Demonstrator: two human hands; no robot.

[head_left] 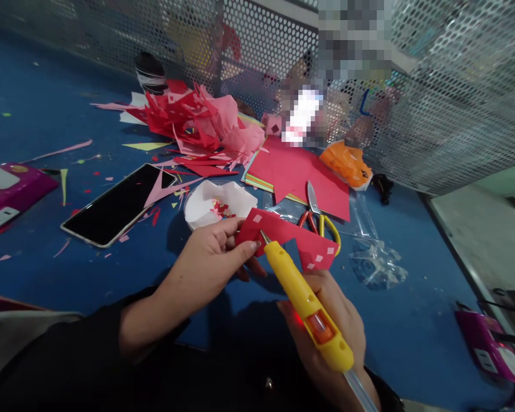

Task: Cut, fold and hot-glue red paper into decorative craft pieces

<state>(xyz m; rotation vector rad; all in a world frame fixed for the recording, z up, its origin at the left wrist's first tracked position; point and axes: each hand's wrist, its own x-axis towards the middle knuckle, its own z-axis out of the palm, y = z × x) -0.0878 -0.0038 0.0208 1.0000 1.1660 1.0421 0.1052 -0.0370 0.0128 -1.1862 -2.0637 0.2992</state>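
Note:
Between thumb and fingers, my left hand [210, 252] pinches the left end of a red paper cutout [278, 230] with small pale pink squares on it. My right hand [337, 320] is wrapped round a yellow hot glue gun [298, 286], and a clear glue stick [360, 392] sticks out of its back end. The gun's metal nozzle [264, 236] points at the red paper near my left thumb; I cannot tell whether it touches. Just behind the cutout lie scissors [312, 197] with red and yellow handles. A white paper bowl [197, 207] holding small paper scraps stands beyond my left hand.
Red sheets [292, 166] lie stacked over coloured paper, beside a heap of red and pink cut paper [197, 123]. A phone [120, 203] lies at left. Purple power strips [19, 189] sit at both sides. A perforated metal screen [257, 34] borders the blue table [154, 274]. Clear plastic [380, 266] lies right.

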